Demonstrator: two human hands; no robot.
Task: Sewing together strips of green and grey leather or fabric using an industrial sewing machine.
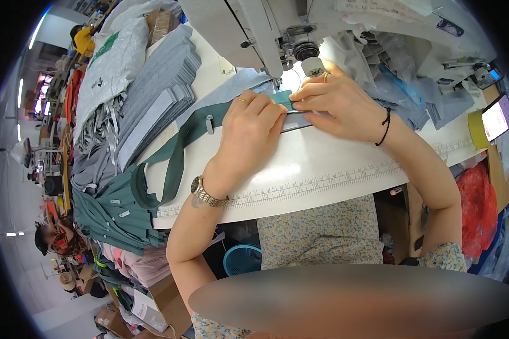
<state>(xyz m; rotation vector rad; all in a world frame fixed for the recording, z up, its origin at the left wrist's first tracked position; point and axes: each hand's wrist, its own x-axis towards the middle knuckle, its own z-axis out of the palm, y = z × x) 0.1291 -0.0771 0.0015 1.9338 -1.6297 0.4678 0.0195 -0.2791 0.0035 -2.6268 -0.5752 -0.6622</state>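
Dark green cloth, cut as a long narrow strip [195,127], lies across the table's left half and ends under the hands, just in front of the white sewing machine's [226,34] needle area. The left hand [249,130] presses on the strip with bent fingers; the right hand [345,104] pinches near its end between thumb and fingers. Progress is judged early on this strip: its end is being positioned, while most of its length trails loose to the left. Any stitching is too small to confirm. A heap of dark green cloth pieces with pale tags [110,217] hangs at the table's left end, presumably outstanding.

Surface: smooth white table [209,183] with a printed ruler scale along the front edge; stacked grey-blue cloth pieces [158,101] at left. Room: cluttered workshop, with a person in yellow [85,42] in the background.
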